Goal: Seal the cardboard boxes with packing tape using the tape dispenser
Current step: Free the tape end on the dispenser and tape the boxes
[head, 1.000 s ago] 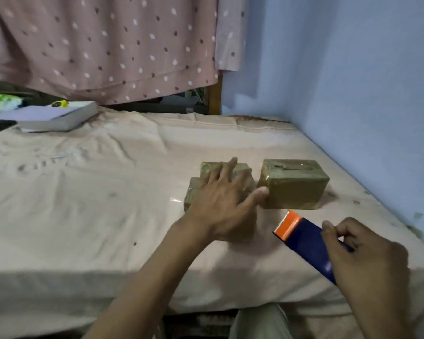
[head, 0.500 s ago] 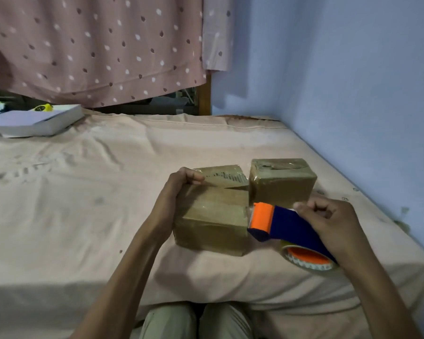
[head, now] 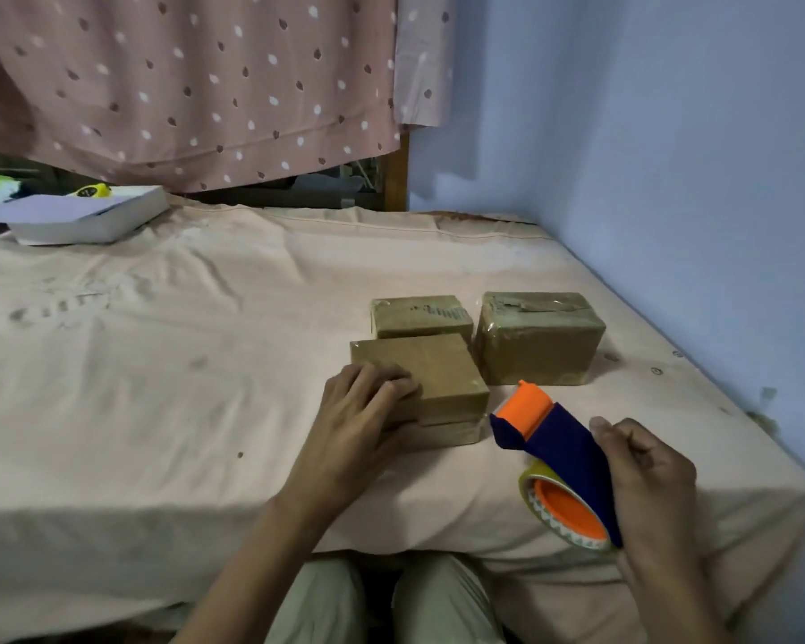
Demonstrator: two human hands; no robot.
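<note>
Three brown cardboard boxes lie on the cloth-covered bed. My left hand (head: 363,406) rests on the near left corner of the nearest box (head: 438,378), fingers curled over its edge. Behind it lies a smaller box (head: 421,316) with printed marks, and to the right stands a taller tape-wrapped box (head: 537,337). My right hand (head: 642,476) grips the blue tape dispenser (head: 558,439), whose orange head points at the nearest box's right side without touching it. The tape roll (head: 563,508) with its orange core hangs below the dispenser.
A white book (head: 89,218) with a yellow object on it lies at the bed's far left. A dotted pink curtain (head: 196,86) hangs behind. A blue wall (head: 670,155) runs along the bed's right edge. My knees show under the bed's front edge.
The nearest box, tilted up in my left hand half a second ago, now lies flat. My left hand moved to its near corner. The dispenser drew back a little to the right.
</note>
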